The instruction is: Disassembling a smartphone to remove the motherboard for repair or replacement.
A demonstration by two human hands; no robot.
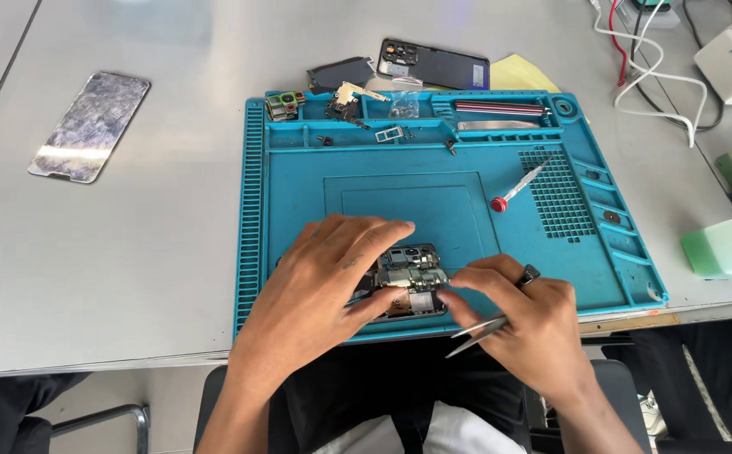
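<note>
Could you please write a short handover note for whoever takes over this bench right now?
Left hand steadies the opened phone with exposed circuit boards on the blue silicone repair mat.
Right hand holds metal tweezers, fingertips at the phone's edge.
Done: dark back cover and cracked glass screen lie off the mat; small parts sit in the mat's top trays.
Left: the boards remain in the phone; the red-capped screwdriver lies unused.

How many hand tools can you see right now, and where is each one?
2. A red-capped screwdriver lies on the blue mat, right of centre. Metal tweezers are in the right hand. Others may be hidden among the tray parts.
</note>
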